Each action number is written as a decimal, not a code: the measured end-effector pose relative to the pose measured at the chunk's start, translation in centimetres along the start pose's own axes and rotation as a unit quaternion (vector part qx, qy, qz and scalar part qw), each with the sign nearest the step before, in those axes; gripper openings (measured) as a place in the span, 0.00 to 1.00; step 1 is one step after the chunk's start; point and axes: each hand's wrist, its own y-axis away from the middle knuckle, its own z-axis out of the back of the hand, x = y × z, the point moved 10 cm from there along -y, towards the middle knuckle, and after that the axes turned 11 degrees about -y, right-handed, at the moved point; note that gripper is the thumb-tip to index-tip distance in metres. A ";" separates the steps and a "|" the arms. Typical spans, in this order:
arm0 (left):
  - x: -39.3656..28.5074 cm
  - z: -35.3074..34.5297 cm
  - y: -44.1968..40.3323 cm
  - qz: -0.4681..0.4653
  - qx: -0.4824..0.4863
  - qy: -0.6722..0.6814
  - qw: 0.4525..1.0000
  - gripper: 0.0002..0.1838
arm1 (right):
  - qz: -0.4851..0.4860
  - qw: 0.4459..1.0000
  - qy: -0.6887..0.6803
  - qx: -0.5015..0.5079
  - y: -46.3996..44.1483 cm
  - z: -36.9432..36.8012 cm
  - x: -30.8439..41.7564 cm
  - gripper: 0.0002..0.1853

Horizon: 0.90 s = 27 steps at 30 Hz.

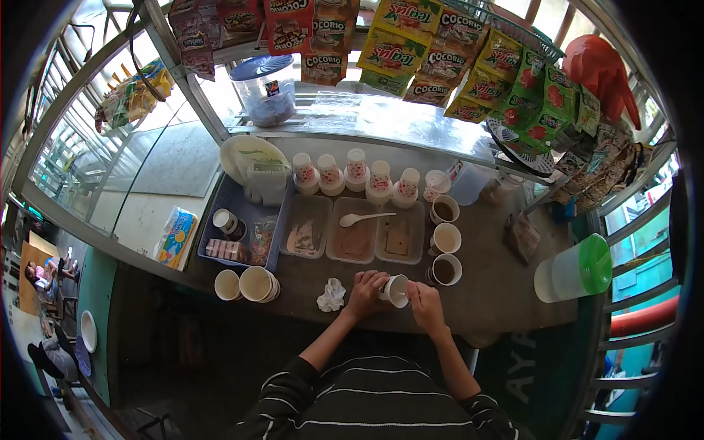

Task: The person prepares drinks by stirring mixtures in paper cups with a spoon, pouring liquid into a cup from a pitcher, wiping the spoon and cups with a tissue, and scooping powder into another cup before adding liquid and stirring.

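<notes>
My left hand [367, 292] is wrapped round the side of a white paper cup [398, 291] near the counter's front edge. At the cup's right rim, my right hand [425, 304] is closed on something thin that I cannot make out. Three filled paper cups stand in a column to the right: a dark drink [444, 210], a paler one [446, 239] and a brown one [444, 270]. Behind my hands are tubs of powder [352, 242], [301, 238], and a third tub [398, 240]. A white spoon [367, 217] lies across the tubs. Crumpled tissue [331, 295] is left of my left hand.
Stacked cups [356, 170] line the back. A blue basket [275, 249] with jars and packets and more cups [257, 284] are at left. A green-lidded pitcher [565, 279] lies at right. Sachets [397, 48] hang above. A person [45, 273] is far left.
</notes>
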 end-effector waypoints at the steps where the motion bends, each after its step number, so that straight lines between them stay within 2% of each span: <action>1: 0.0 0.5 -0.1 -0.002 -0.020 0.009 1.000 0.47 | -0.020 0.999 -0.036 -0.001 0.0 0.0 -0.4 0.21; 3: 0.4 0.8 -0.5 -0.012 -0.043 0.013 0.999 0.47 | -0.032 0.997 -0.075 -0.006 -0.4 0.0 -0.9 0.21; 6: 0.3 1.3 -0.2 -0.008 -0.063 0.030 0.998 0.48 | 0.022 1.000 -0.020 -0.004 -0.1 0.2 0.3 0.21; 8: 0.2 0.8 -0.1 -0.006 -0.045 0.000 0.999 0.48 | -0.030 0.994 -0.109 0.003 0.3 -0.3 -1.4 0.21; 9: 0.1 0.8 -0.1 -0.008 -0.046 0.000 0.999 0.48 | -0.028 0.994 -0.109 0.002 0.2 -0.2 -1.0 0.21; 11: 0.4 0.7 -0.1 0.010 -0.059 0.008 0.998 0.49 | 0.013 0.998 -0.052 -0.022 0.3 0.6 0.5 0.21; 14: 0.4 0.1 0.1 0.007 -0.035 -0.002 0.999 0.50 | 0.007 0.997 -0.076 0.005 0.3 0.1 -0.2 0.21; 18: -0.2 0.9 -0.7 0.014 -0.020 0.000 1.000 0.50 | 0.021 0.999 -0.035 -0.026 0.2 0.9 0.1 0.21; 21: -0.5 0.7 -0.7 0.003 -0.006 -0.021 1.000 0.49 | 0.008 0.998 -0.069 -0.008 0.3 0.5 -0.5 0.21; 24: 0.0 0.7 -0.4 0.008 -0.025 -0.010 1.000 0.46 | -0.009 0.997 -0.064 -0.037 0.4 1.2 -0.4 0.21; 27: -0.3 0.7 -0.3 -0.014 -0.037 0.014 0.999 0.44 | -0.016 0.996 -0.087 -0.008 0.4 0.6 -0.6 0.21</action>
